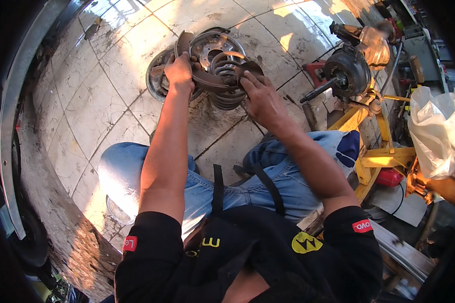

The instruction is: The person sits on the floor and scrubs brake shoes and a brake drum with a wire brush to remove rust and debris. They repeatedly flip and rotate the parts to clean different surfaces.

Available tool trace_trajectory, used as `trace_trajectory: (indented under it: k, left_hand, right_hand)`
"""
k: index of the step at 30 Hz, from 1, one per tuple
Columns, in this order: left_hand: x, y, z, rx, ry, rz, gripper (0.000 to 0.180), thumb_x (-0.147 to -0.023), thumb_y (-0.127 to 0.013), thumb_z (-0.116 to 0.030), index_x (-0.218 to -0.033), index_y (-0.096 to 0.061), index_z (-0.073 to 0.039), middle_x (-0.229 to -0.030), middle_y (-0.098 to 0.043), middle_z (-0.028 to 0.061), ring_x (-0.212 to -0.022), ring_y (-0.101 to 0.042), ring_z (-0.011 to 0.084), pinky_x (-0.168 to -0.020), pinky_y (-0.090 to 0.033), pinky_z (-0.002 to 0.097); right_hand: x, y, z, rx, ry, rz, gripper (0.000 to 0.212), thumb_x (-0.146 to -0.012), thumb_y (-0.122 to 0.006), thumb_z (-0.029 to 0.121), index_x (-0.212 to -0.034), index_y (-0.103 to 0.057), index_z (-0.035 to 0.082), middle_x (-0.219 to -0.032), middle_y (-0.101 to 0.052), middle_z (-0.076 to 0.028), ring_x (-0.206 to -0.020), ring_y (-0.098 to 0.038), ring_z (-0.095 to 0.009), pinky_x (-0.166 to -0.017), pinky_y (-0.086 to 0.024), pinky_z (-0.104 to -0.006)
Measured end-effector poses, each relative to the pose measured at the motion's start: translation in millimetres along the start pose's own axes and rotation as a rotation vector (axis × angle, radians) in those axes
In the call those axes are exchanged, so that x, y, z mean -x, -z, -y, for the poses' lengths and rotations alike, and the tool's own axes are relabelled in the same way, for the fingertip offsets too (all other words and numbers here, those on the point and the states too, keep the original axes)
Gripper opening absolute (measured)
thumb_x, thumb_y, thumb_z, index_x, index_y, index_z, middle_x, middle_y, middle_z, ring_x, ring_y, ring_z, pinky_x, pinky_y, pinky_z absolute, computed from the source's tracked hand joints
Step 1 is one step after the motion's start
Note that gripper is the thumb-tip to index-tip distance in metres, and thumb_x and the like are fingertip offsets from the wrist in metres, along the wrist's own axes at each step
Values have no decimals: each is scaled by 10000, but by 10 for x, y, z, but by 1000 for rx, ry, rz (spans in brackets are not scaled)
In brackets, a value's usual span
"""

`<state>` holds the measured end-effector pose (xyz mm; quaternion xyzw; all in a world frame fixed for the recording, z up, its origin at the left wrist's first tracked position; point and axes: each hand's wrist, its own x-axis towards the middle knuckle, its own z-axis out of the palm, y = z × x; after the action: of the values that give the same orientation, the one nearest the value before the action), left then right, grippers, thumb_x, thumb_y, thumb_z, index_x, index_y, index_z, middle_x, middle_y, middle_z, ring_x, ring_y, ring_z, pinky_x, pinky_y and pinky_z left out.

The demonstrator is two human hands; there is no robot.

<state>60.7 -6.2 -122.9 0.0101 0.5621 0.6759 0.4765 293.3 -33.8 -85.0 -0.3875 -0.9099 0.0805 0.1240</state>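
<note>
My left hand (180,70) grips the left end of a curved, rusty-brown brake shoe (212,81), near its upturned tip. My right hand (260,98) holds the right end of the same shoe assembly, fingers on its dark curved plate. The shoes hang just above a round metal backing plate with holes (212,48) and a coil spring (226,98) standing on the tiled floor. Both forearms reach forward over my blue-jeaned knees.
A second round metal disc (156,81) lies left of the plate. An axle hub with a shaft (341,73) rests on a yellow stand (374,151) at right. A white plastic bag (432,131) and a red can (389,177) are further right. A curved metal fender edge (10,126) runs along the left.
</note>
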Motion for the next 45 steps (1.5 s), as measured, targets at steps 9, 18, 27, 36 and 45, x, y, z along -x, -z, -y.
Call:
trace_trajectory:
  k: [9, 18, 27, 36, 45]
  left_hand:
    - [84, -59, 39, -124, -19, -47, 235, -923, -547, -174, -910, -557, 60, -743, -570, 120, -556, -565, 211, -476, -516, 367]
    - [182, -72, -70, -61, -23, -11, 198, -905, -552, -146, -993, -580, 29, -780, -613, 108, -571, -589, 196, -474, -501, 359]
    - [160, -77, -100, -75, -57, 11, 200, -884, -556, -118, -1028, -587, 18, -778, -608, 95, -551, -571, 185, -471, -486, 335]
    - [208, -102, -91, -42, -62, 33, 199, -897, -545, -102, -1043, -567, 32, -771, -598, 107, -533, -548, 184, -455, -493, 339]
    - [157, -91, -110, -119, -85, 53, 220, -898, -535, -95, -1075, -568, 30, -771, -602, 104, -532, -544, 176, -455, -480, 329]
  right_hand:
    - [-158, -214, -162, 341, 6, 78, 622, -852, -476, 51, -1453, -314, 58, -1516, -303, -117, -1382, -289, -339, -1114, -249, -486]
    - [-181, -103, -97, 357, 16, 158, 613, -868, -449, 63, -1443, -260, -38, -1487, -307, -205, -1362, -321, -377, -1079, -302, -517]
    - [-142, -90, -41, 446, 32, 153, 604, -868, -457, 84, -1425, -276, -63, -1471, -323, -234, -1348, -343, -391, -1061, -319, -542]
    - [-149, -88, -75, 476, -10, 178, 571, -897, -421, 90, -1426, -273, -66, -1474, -328, -231, -1351, -351, -383, -1059, -325, -544]
    - [-171, -65, -29, 470, -6, 161, 588, -893, -451, 97, -1424, -265, -73, -1473, -327, -235, -1343, -369, -373, -1063, -333, -517]
